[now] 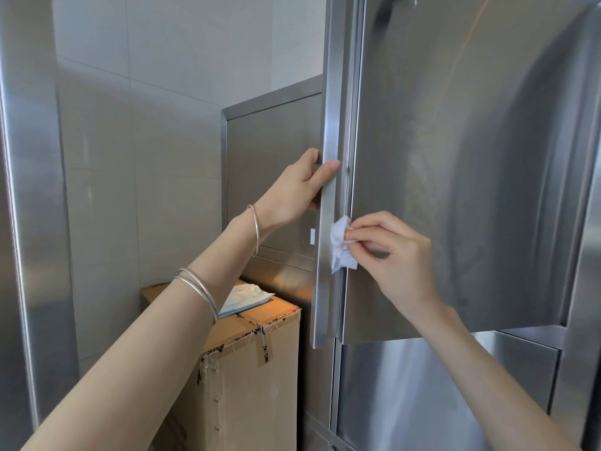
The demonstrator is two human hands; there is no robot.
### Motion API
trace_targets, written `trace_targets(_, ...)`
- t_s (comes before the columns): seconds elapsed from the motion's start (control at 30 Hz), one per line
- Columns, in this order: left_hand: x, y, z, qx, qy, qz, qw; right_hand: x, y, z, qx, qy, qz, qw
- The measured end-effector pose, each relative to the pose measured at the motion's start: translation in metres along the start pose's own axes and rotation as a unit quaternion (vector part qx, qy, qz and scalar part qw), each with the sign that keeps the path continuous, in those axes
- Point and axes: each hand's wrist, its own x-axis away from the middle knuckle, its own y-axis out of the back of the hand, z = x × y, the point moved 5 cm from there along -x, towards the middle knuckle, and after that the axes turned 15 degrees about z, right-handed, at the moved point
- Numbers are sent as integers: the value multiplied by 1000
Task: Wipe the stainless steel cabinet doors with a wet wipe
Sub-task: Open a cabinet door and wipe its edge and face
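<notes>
1. The wet wipe (340,245) sits just below the centre of the frame. It is wadded into a small white ball and pressed against the narrow edge of the open cabinet door (330,125), right beside the seam with the broad door panel (471,157).
2. Your right hand (396,252) pinches the wipe between thumb and fingertips. Your left hand (292,187), just above and to the left, curls round the same door edge with the thumb on its front face.
3. Expect the wipe to be light, limp and damp. Bunched like this it suits seams, but for the wide panel you would likely do better to spread it flat under your fingers.
4. The door is stiff, smooth sheet steel and probably slick once wet. It looks free to swing, so take hold at the folded edge, as your left hand does.
5. In the lower centre, the tape on the cardboard box (257,369) carries dark print, of which only a fragment like "NG" reads.
6. The pale blue-and-white pack of wipes (244,299) on top of the box is too blurred to read, and I cannot make out any brand.
</notes>
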Motion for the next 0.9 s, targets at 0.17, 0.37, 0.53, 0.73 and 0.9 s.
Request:
trace_targets(0.17, -2, 1, 3, -3, 9, 1, 1000, 8, 20, 12, -16, 3, -68, 998)
trace_targets(0.37, 0, 1, 1, -5, 17, -2, 1000, -9, -8, 2, -19, -33, 8, 999)
trace_targets(0.53, 2, -1, -2, -6, 21, -2, 1000, 13, -29, -3, 93, 29, 69, 993)
trace_targets(0.73, -1, 0, 2, -19, 37, -11, 999, 26, -37, 0, 169, 62, 61, 982)
trace_targets(0.9, -4, 1, 9, -23, 44, -16, 999, 19, -43, -4, 175, 31, -27, 984)
